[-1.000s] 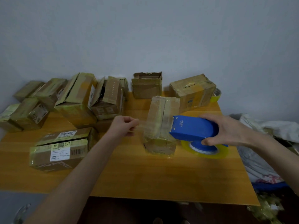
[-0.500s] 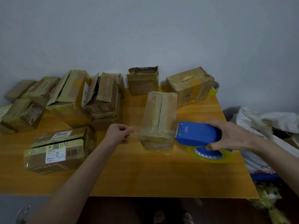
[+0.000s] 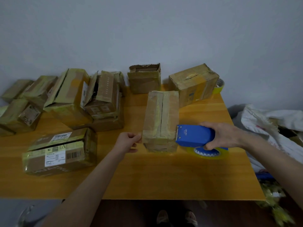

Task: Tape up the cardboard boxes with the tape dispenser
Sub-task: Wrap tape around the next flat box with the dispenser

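On the worktop (image 3: 147, 177) stands a taped cardboard box (image 3: 161, 118). At its 3 o'clock the right hand (image 3: 224, 136) grips the blue tape dispenser (image 3: 195, 136), blade against the box; at 9 o'clock the left hand (image 3: 127, 141) pinches the tape (image 3: 157, 136).

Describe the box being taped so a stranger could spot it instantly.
On the orange table, look at the middle, in front of the boxes along the wall. The box stands alone between the left hand and the right hand; only it has the blue tape dispenser touching its side.
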A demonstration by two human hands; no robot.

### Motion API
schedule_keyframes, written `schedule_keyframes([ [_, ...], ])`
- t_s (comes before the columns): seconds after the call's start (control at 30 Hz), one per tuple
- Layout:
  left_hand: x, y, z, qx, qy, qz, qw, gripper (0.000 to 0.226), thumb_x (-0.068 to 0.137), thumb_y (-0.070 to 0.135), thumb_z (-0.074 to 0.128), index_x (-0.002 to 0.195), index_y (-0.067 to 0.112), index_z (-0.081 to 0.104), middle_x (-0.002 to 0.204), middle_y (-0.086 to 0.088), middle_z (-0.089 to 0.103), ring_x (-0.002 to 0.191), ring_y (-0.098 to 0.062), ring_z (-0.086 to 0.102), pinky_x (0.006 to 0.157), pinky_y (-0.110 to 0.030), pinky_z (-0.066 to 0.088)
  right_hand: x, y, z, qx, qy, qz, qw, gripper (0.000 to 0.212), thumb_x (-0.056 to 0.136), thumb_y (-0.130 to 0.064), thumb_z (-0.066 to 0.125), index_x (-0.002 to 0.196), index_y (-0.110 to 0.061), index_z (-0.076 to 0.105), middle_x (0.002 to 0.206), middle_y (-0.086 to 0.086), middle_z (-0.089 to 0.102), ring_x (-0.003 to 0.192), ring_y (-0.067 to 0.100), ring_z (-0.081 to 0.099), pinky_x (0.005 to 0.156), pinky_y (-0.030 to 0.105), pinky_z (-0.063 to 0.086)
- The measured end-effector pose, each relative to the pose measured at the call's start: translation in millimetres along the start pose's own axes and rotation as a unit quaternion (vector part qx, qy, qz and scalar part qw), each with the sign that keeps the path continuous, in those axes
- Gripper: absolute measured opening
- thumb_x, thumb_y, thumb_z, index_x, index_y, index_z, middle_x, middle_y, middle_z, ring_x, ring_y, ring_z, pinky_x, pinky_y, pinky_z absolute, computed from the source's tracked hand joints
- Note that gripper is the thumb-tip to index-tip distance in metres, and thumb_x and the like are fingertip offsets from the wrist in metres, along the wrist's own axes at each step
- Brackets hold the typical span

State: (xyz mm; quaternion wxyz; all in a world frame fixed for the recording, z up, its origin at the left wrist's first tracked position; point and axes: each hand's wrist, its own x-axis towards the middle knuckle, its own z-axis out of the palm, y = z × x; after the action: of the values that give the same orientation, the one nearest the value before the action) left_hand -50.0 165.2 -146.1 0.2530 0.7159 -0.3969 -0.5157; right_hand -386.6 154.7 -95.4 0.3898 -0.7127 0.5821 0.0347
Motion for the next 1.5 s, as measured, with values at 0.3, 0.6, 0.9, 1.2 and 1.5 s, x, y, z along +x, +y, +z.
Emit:
schedule_keyframes([
  [0.3,1.1,26.2,-4.1,0.245,0.082,0.127,0.958,0.041,0.096,0.035,0.055,0.133,0.017,0.056,0.128,-0.002,0.059,0.073,-0.011,0.061,0.069,-0.033,0.059,4.3,-1.2,-2.5,-0.010,-0.004,-0.015,1.000,0.057,0.069,-0.028,0.079,0.110,-0.051,0.046,0.108,-0.009,0.061,0.100,0.014,0.059,0.090,0.042,0.051],
  [0.6,-10.7,20.4,16.5,0.161,0.073,0.150,0.973,0.040,0.099,0.016,0.050,0.139,0.013,0.048,0.128,0.004,0.058,0.113,-0.017,0.058,0.098,-0.034,0.049,13.8,-4.7,-6.8,-0.005,0.006,-0.043,0.999,0.056,0.065,-0.032,0.079,0.108,-0.048,0.048,0.106,-0.011,0.060,0.097,0.011,0.057,0.076,0.025,0.045],
  [0.9,-27.3,-9.8,79.5,0.533,0.084,0.390,0.747,0.059,0.096,0.044,0.005,0.149,0.019,0.001,0.158,0.001,0.000,0.147,-0.017,-0.003,0.119,-0.037,-0.011,5.1,10.7,-9.8,-0.015,0.027,-0.068,0.997,0.077,0.070,-0.039,0.085,0.125,-0.057,0.034,0.124,-0.011,0.054,0.111,0.015,0.054,0.096,0.038,0.047],
  [1.2,-6.6,-18.6,64.9,0.558,0.065,0.411,0.718,0.067,0.096,0.051,0.030,0.151,0.021,0.007,0.158,0.003,0.014,0.146,-0.013,0.010,0.118,-0.039,0.006,-1.4,28.3,-16.3,-0.046,0.019,-0.080,0.996,0.082,0.077,-0.036,0.078,0.128,-0.062,0.019,0.122,-0.012,0.052,0.109,0.016,0.054,0.093,0.037,0.049],
  [1.5,-5.4,-15.7,60.7,0.550,0.064,0.428,0.714,0.067,0.094,0.052,0.031,0.151,0.019,0.022,0.159,0.003,0.022,0.146,-0.012,0.014,0.118,-0.039,0.009,-8.7,38.2,-16.7,-0.136,-0.002,-0.040,0.990,0.089,0.076,-0.046,0.073,0.145,-0.053,0.018,0.118,-0.013,0.057,0.101,0.013,0.056,0.085,0.035,0.052],
])
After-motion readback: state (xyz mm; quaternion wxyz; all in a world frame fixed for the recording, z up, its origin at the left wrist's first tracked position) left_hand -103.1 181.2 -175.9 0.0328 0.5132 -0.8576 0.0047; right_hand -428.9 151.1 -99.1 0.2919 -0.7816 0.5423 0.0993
